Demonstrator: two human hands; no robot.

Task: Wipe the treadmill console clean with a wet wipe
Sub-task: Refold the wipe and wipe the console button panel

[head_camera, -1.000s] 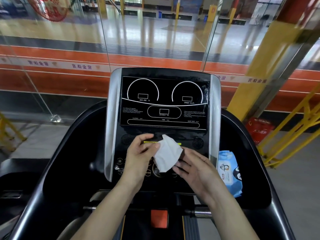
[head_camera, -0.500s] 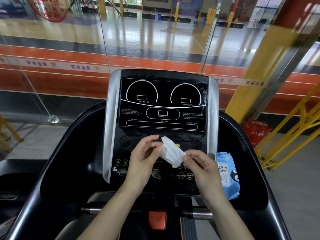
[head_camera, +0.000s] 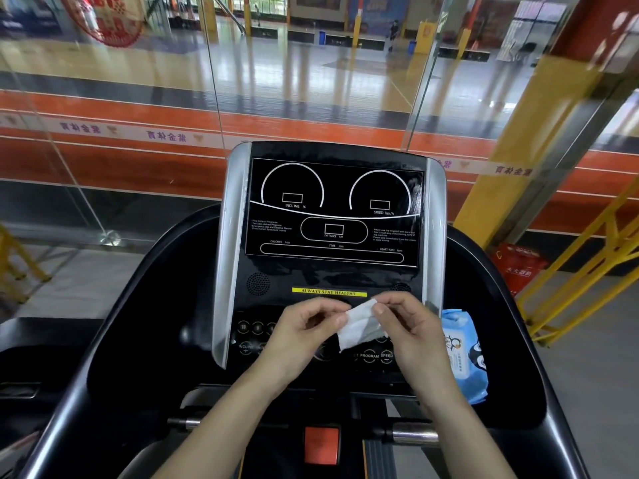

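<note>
The black treadmill console (head_camera: 332,212) with silver side trims fills the centre, its dark display showing white dial outlines. A folded white wet wipe (head_camera: 359,326) hangs in front of the button panel, below the yellow label strip. My left hand (head_camera: 301,331) pinches the wipe's left edge. My right hand (head_camera: 411,326) pinches its upper right corner. Both hands hover over the lower buttons, which they partly hide. The wipe is held in the air, apart from the display.
A blue wet wipe pack (head_camera: 463,354) lies in the console's right side tray. A red safety key pad (head_camera: 321,444) sits below the console between chrome handlebar stubs. Glass panels (head_camera: 138,133) stand just beyond the console, and yellow railings (head_camera: 587,257) rise at the right.
The wipe has gone from a loose open sheet to a narrower folded strip stretched between both hands. My right hand has moved up from under the wipe to pinch its top corner.
</note>
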